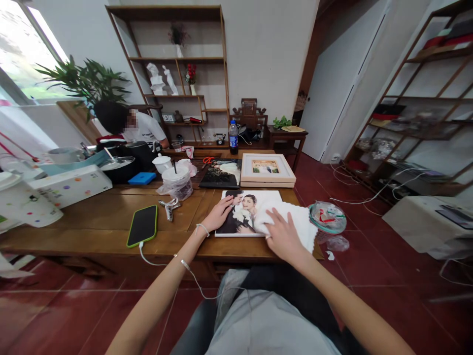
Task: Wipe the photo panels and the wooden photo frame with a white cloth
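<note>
A white-edged photo panel (pixel 242 228) showing a couple lies flat near the front edge of the wooden table. My left hand (pixel 219 213) rests on its left part, fingers stretched out and flat. On the right side, my right hand (pixel 284 231) presses a white cloth (pixel 305 224) against the panel, its fingers bent over the fabric. The cloth covers the panel's right part and drapes past it. Just behind lie a dark photo panel (pixel 218 175) and a pale framed picture (pixel 268 170) on a stack.
A charging phone (pixel 142 226), crumpled foil (pixel 170 208) and a bagged cup (pixel 176 180) are to the left. A blue-capped bottle (pixel 233 137) stands behind. A waste basket (pixel 328 217) is right of the table. Another person (pixel 144 127) sits at the far left.
</note>
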{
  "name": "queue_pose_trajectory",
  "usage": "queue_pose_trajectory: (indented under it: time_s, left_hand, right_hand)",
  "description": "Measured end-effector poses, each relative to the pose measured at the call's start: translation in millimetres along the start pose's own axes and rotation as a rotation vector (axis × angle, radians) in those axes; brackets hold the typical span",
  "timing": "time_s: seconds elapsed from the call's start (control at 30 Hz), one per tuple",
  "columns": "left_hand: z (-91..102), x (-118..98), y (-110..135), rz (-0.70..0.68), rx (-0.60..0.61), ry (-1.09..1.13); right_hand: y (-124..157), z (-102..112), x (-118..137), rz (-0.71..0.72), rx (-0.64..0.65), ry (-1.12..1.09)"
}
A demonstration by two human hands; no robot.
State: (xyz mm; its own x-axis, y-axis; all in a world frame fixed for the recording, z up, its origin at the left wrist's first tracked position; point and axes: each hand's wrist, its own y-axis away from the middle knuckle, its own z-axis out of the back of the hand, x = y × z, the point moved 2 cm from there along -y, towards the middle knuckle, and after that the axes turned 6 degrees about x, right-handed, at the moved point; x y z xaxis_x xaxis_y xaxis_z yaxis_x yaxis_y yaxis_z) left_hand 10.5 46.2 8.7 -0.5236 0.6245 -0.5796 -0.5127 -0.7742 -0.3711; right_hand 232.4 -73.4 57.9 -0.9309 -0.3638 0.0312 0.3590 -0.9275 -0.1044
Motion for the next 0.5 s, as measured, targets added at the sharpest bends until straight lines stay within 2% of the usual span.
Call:
queue_pose_trajectory:
  time_s: [0.1,0.2,0.37,0.5]
  left_hand:
    - [0.4,0,0,0.013,-0.023,-0.009]
    - [1.7,-1,-1,0.029,-0.054,-0.001]
    - [0.7,-5,0,0.079,-0.024,0.022]
    - [-3.0,-5,1,0.101,0.008,-0.019]
  right_hand:
    - [5,1,-27,-0.059,0.011,-0.005]
    - [10,1,-36,-0.068,0.041,-0.042]
    - [26,6,-16,-0.008,0.082,-0.074]
    - [34,12,8,0.189,0.077,-0.105]
